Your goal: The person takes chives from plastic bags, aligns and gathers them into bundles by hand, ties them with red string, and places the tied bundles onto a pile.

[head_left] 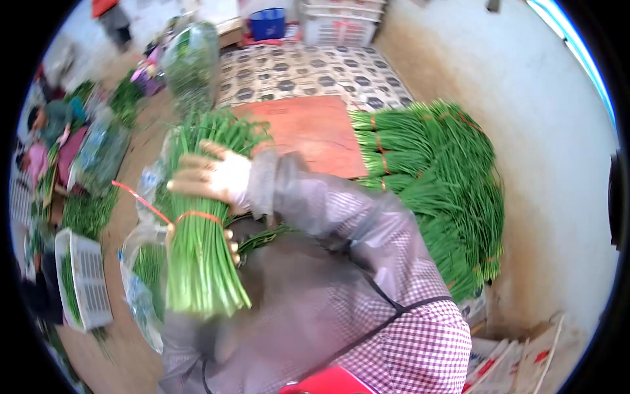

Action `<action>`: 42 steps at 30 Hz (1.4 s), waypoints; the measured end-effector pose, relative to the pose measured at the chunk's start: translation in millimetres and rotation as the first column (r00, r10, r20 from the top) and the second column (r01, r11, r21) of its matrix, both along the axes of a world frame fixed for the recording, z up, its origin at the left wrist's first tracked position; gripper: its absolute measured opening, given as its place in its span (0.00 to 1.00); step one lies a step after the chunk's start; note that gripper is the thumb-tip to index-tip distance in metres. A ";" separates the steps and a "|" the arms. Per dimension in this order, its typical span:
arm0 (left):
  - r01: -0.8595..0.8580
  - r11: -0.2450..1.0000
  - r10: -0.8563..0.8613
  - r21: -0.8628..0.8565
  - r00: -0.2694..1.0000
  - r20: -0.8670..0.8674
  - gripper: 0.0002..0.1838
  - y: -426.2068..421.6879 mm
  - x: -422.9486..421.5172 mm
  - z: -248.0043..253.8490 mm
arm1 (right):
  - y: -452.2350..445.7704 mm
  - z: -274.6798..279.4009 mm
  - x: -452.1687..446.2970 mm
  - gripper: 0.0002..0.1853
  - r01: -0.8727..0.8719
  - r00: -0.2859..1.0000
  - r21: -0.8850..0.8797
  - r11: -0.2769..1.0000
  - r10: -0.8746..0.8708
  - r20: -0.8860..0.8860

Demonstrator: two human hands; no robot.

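A thick bunch of chives (205,276) is held upright in front of me, pale cut ends downward. An orange-red tie (199,215) circles its middle, and one loose end sticks out to the upper left. My left hand (231,247) grips the bunch from behind; only fingertips show at its sides, the palm being hidden. Across the leafy upper part lies my right hand (213,175), its fingers spread and slightly blurred. Whether it presses on the leaves I cannot tell. Both arms wear translucent grey sleeves over checked cloth.
Tied bunches of chives (433,190) are piled along the right wall beside a reddish board (305,134). Left are plastic bags (141,282) of greens, a white crate (88,279) and seated people (56,134). A blue bucket (267,24) and white baskets (340,27) stand behind.
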State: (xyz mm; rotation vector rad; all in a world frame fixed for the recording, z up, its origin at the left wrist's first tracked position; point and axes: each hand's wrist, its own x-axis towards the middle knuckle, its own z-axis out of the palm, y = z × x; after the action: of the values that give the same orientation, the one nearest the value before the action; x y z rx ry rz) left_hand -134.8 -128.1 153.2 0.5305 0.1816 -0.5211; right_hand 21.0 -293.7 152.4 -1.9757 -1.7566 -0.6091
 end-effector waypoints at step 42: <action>-0.460 0.338 -0.655 0.821 0.511 0.556 0.39 -98.7 175.3 -62.2 | -540.7 -24.6 -80.2 0.40 0.788 0.449 0.096 -0.609 0.461 -0.766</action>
State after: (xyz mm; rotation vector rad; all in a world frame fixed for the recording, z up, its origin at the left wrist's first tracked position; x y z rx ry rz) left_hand 40.5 -226.7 90.9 2.0196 -0.6563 -0.1429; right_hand -59.1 -834.4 127.8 -0.6420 0.8074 -0.8068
